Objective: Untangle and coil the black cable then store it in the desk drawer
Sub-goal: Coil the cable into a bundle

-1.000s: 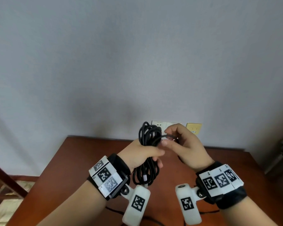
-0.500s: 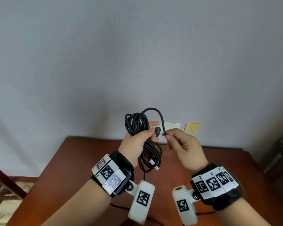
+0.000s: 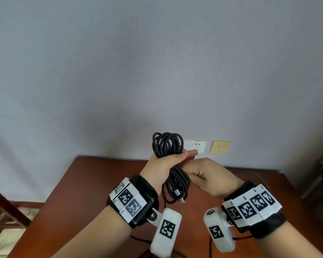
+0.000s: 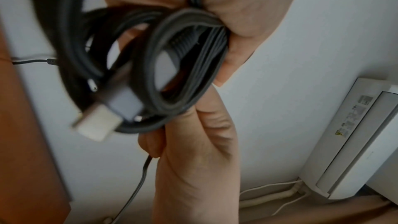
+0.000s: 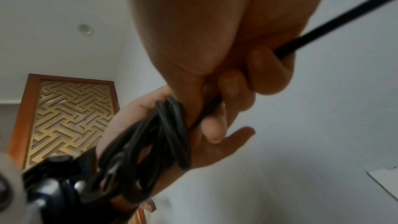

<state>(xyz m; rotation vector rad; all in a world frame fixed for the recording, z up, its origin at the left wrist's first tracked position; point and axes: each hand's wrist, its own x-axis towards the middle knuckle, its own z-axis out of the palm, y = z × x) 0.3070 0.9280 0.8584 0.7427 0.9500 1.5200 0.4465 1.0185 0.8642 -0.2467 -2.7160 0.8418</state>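
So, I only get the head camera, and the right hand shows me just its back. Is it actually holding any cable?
Observer: Yes. In the right wrist view the right hand has its fingers curled round a single strand of the black cable, which runs out of the fist.
Operator: And the left hand, from underneath?
Observer: The left wrist view shows the loops squeezed together between the thumb and fingers of the left hand.
Operator: Is there anything in the room that I miss?
Observer: A white air-conditioning unit is mounted on the wall, seen from the left wrist only.
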